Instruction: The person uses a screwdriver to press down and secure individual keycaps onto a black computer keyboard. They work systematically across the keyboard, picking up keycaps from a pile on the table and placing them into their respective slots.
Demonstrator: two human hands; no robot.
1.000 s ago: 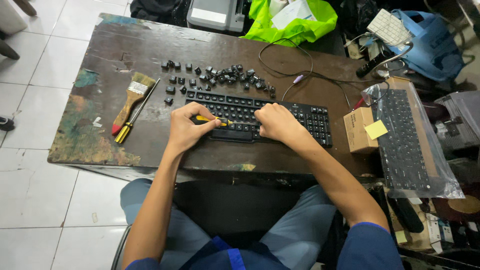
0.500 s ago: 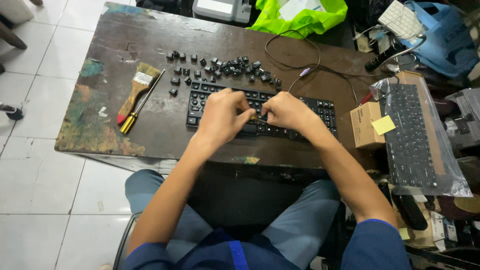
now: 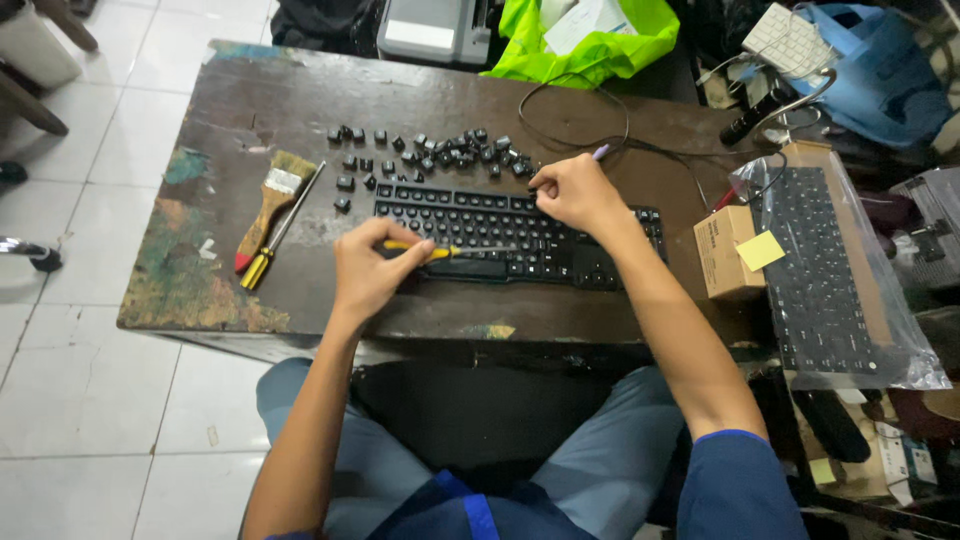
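On the worn table (image 3: pixel 250 110), the left hand (image 3: pixel 372 270) clamps a yellow-handled screwdriver (image 3: pixel 440 251) over the black keyboard (image 3: pixel 500 228) while right hand (image 3: pixel 572 192) fingertips pinch a keycap; prying slips could scatter keycaps (image 3: pixel 440 152).

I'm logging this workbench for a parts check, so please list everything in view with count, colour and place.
keyboard: one, black, table centre
loose keycaps: many, black, behind keyboard
screwdriver: one, yellow handle, in left hand
paintbrush: one, wooden, table left
second screwdriver: one, yellow-red, beside paintbrush
cardboard box: one, brown, table right
bagged keyboard: one, black, far right
green bag: one, behind table
table: one, dark, paint-stained
left hand: holds screwdriver
right hand: at keyboard's back edge
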